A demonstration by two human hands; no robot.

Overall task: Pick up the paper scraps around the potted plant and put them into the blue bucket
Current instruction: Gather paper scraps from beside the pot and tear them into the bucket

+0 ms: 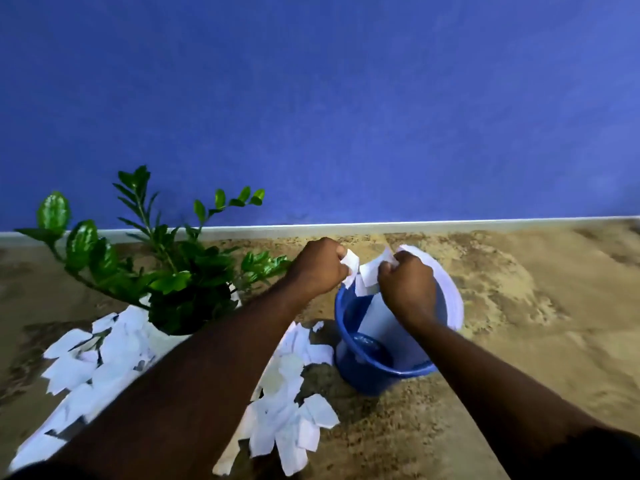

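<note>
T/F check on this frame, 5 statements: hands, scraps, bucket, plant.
1. Both hands hold paper above the blue bucket. True: the left hand and right hand each grip white scraps over its opening.
2. The floor is already cleared of paper. False: many paper scraps on the floor still lie around the plant's base and near the bucket.
3. The potted plant stands left of the bucket. True.
4. The bucket lies tipped on its side. False: it stands upright with its opening up.
5. The wall behind is white. False: it is blue.
</note>
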